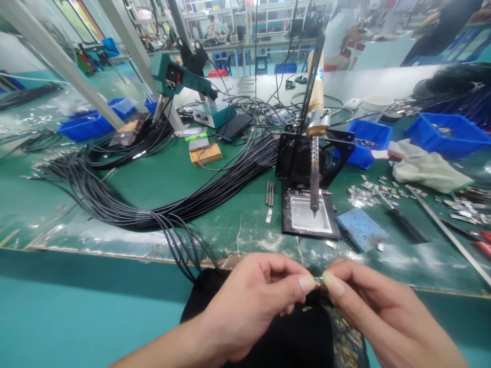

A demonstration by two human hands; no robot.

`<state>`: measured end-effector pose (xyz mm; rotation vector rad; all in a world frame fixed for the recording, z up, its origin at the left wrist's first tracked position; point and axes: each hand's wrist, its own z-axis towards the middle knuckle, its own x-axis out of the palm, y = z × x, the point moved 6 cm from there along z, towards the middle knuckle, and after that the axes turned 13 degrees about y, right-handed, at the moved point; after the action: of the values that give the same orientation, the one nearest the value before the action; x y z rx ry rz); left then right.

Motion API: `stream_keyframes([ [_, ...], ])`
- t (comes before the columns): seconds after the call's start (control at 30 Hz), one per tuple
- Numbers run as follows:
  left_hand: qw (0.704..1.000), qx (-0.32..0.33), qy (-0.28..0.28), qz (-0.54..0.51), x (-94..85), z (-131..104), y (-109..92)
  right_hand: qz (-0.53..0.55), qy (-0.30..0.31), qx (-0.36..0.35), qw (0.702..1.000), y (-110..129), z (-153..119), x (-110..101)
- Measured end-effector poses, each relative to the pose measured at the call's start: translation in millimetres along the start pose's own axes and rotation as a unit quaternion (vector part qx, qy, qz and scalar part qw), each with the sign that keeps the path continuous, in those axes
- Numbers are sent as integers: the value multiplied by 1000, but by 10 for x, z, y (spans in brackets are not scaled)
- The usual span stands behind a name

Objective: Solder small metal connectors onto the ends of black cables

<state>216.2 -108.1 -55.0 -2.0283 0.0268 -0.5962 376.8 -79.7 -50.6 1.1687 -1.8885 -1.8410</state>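
In front of the bench edge, above my lap, my left hand (pixel 264 291) pinches a small silvery connector (pixel 318 281) between thumb and forefinger. My right hand (pixel 368 296) pinches its other side, so the fingertips almost meet. Tiny orange-red bits show beneath it; fingers hide most of the piece. Beyond my hands a soldering iron (pixel 315 153) hangs tip down over a shallow metal tray (pixel 293 217) on a black stand. A blue sponge (pixel 360 227) lies right of the tray. Left of it are small metal connectors (pixel 269 214).
A thick bundle of black cables (pixel 153 217) curves across the bench, several strands dropping over its edge. Blue bins (pixel 441 135), a pale glove (pixel 429 168), scattered metal pieces (pixel 360 197), a black-handled tool (pixel 408 225) and red-handled pliers (pixel 484 245) lie right. A green clamp-like holder (pixel 180 79) stands left.
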Motion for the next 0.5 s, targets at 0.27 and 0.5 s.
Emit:
stream_keyframes([
  [0.27, 1000, 4, -11, -6, -12, 44, -21, 2, -22, -9, 1000, -27, 54, -37],
  [0.5, 999, 8, -30, -29, -29, 95, -39, 41, -113, -76, 990, -193, -177, -273],
])
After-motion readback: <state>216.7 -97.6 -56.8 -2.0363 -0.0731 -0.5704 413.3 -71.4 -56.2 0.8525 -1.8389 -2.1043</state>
